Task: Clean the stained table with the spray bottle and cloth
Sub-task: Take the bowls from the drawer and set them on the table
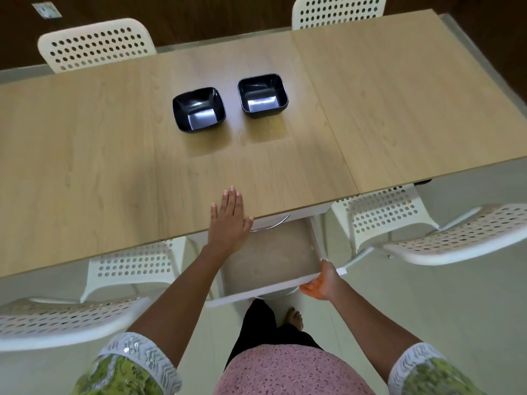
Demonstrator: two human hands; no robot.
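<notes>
A light wooden table (85,143) fills the middle of the view. My left hand (229,219) lies flat on its near edge with fingers straight. Below that edge a white drawer (271,252) is pulled out toward me, and its inside looks bare. My right hand (322,280) grips the drawer's front panel at its right end, fingers curled under it. No spray bottle or cloth is in view, and I make out no clear stain on the tabletop.
Two black square bowls (199,109) (263,95) stand side by side near the table's middle. White perforated chairs stand at the far side (97,44) (339,10) and at the near side (134,266) (382,215). My legs and a foot (293,317) are under the drawer.
</notes>
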